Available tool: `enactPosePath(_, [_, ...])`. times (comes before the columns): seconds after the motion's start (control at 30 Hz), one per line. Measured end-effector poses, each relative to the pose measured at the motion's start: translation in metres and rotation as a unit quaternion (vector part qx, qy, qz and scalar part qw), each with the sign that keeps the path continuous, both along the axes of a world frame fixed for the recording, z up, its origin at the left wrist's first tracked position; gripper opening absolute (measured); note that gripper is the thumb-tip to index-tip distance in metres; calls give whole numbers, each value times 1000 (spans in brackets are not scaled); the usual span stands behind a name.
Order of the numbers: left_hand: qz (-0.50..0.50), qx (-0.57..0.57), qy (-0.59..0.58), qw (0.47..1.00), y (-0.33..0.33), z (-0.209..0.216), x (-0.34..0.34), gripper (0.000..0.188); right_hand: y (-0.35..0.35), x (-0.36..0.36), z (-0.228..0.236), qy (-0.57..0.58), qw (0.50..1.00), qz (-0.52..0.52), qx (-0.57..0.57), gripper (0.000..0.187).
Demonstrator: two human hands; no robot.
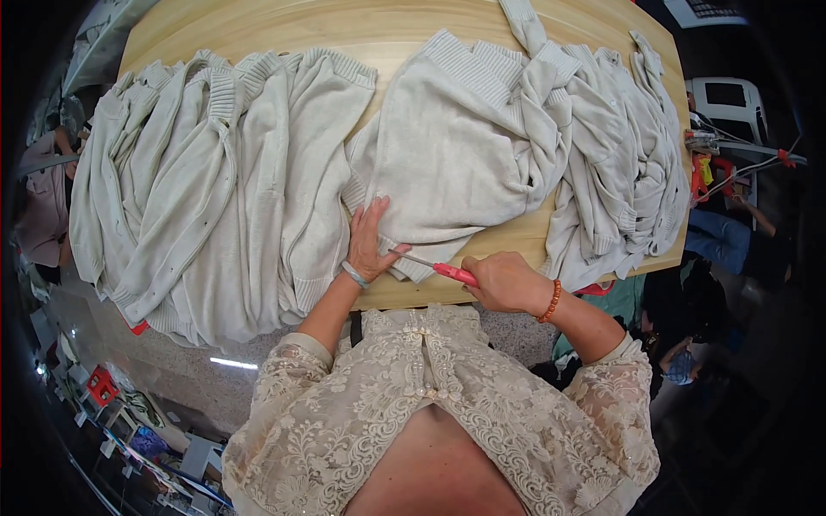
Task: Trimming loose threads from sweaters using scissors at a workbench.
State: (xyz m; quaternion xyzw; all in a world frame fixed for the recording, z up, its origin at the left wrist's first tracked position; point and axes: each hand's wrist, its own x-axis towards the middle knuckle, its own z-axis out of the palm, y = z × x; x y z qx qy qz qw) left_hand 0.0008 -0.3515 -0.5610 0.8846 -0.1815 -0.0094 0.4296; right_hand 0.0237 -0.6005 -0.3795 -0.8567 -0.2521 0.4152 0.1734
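Note:
A pale grey knit cardigan [456,146] lies spread on the wooden table in front of me, its ribbed lower edge toward me. My left hand [366,245] rests on the cardigan's left front edge, fingers stretched out and thumb apart, pointing right. In my closed right hand [503,282] is a red-handled tool [456,274] with a thin metal shaft. The shaft points left, and its tip is beside my left thumb, over the cardigan's lower corner. Whether the tip touches the knit, I cannot tell.
Several similar cardigans [185,189] are heaped at the left, hanging over the front edge of the wooden table [284,26]. Another pile [615,155] lies at the right. Beyond the right edge are cables and a white machine [727,103]. Other people sit at both sides.

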Motion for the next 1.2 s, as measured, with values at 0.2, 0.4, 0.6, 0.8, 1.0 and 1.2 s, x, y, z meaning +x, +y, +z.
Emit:
enactPosePath(0.2, [0,42,-16,999,2,5,4,89,0,10,-10,-98,989,-105,-19,19])
enactPosePath(0.4, [16,64,-21,998,-4,22,16,65,-3,3,-7,-138,975,-169,35,24])
enactPosePath(0.6, [46,6,-112,993,-24,47,115,45,-11,1,-8,-179,952,-243,58,31])
enactPosePath(0.8, [-17,59,-145,987,-70,10,224,60,-14,22,-6,-188,942,-275,37,32])
enactPosePath(1.0, [-62,265,-97,957,-97,-15,240,65,-24,66,-11,-152,947,-281,-27,24])
enactPosePath(1.2, [-82,247,-90,961,-95,-10,242,64,-32,133,-22,-194,937,-285,-48,19])
